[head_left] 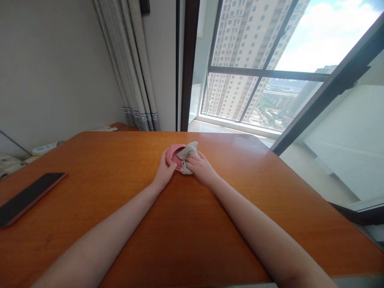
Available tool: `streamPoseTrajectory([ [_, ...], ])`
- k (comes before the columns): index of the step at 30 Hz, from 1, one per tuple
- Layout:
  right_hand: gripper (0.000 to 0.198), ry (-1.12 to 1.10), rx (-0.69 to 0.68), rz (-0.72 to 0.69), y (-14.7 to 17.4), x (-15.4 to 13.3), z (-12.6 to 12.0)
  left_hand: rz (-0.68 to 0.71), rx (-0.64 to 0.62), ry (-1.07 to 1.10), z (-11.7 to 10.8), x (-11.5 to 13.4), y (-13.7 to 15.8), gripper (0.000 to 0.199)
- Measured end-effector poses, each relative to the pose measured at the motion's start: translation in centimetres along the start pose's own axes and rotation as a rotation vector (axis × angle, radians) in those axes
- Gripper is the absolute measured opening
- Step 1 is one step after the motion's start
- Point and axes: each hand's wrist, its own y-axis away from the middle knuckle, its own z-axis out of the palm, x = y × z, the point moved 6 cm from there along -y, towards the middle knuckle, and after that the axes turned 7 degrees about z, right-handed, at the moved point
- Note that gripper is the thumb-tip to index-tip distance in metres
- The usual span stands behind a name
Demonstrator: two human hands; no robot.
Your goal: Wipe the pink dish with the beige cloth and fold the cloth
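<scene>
My left hand (pixel 163 171) is closed on the left side of a small, rounded pink hollow object (pixel 171 153), its thumb at the near rim. The opening faces up and to the right; I cannot tell whether it is a slipper or a bowl. In my right hand (pixel 204 166) is a crumpled grey-white cloth (pixel 189 149), pressed against the right part of the pink object's opening. The cloth and fingers hide that side. Both hands are close together over the far middle of the wooden table (pixel 168 240).
A dark-screened phone (pixel 28 198) lies at the table's left edge. Beyond it is a white power strip (pixel 45 148). A grey curtain (pixel 129 60) hangs behind the table, and a large window (pixel 261 72) stands at the back right.
</scene>
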Motion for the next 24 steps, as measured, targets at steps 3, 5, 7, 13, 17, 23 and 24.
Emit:
streamPoseTrajectory([
  [3, 0.020, 0.058, -0.011, 0.044, 0.1, -0.2, 0.7, -0.090, 0.041, 0.115, 0.4, -0.3, 0.7, 0.056],
  [5, 0.018, 0.086, -0.010, 0.056, 0.3, -0.5, 1.1, -0.164, 0.079, 0.171, 1.0, -0.6, 1.5, 0.063],
  [7, 0.019, 0.092, 0.026, 0.042, 0.4, -0.8, 1.1, -0.157, 0.093, 0.166, 1.4, -0.4, 2.2, 0.069],
  [13, 0.022, 0.057, 0.100, -0.036, 0.4, -1.5, 0.2, -0.034, 0.163, 0.030, 0.4, 1.0, 1.9, 0.049],
  [17, 0.018, 0.035, 0.087, 0.061, 0.3, -1.1, 0.5, 0.051, 0.117, -0.023, 0.5, 2.2, 1.6, 0.052],
  [23, 0.018, -0.041, 0.159, 0.037, 0.4, -1.6, 0.2, 0.073, 0.121, 0.074, 1.4, 3.1, 2.8, 0.069],
  [24, 0.018, -0.054, 0.161, 0.023, 0.4, -1.7, 0.1, 0.072, 0.130, 0.066, 1.3, 3.1, 2.9, 0.065],
])
